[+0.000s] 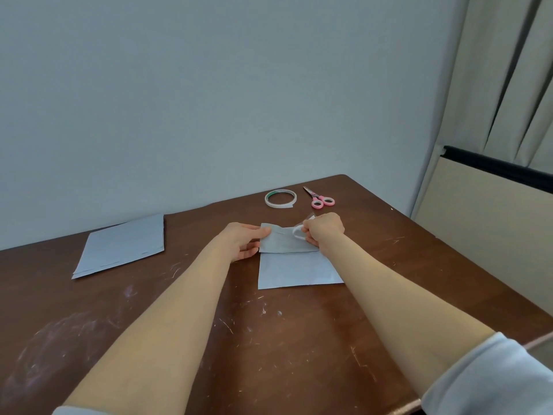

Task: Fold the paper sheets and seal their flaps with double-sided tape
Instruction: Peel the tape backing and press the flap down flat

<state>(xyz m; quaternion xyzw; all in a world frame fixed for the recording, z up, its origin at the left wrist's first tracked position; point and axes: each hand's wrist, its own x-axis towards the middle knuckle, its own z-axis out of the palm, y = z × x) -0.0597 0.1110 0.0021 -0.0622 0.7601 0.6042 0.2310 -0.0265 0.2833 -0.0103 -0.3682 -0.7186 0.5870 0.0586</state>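
At the centre of the frame a folded paper sheet (pixel 294 265) lies on the brown surface (pixel 179 310). The left hand (pixel 244 241) pinches the left end of its folded-over flap (pixel 282 242), while the right hand (pixel 323 229) grips a curling white tape strip (pixel 297 233) at the flap's right end. A tape roll (pixel 280 198) and pink scissors (pixel 319 199) lie just above; a stack of sheets (pixel 122 245) sits at the left.

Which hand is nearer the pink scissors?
Right. The right hand is just in front of the pink scissors, pinching the folded sheet; the left hand holds that sheet's far-left edge.
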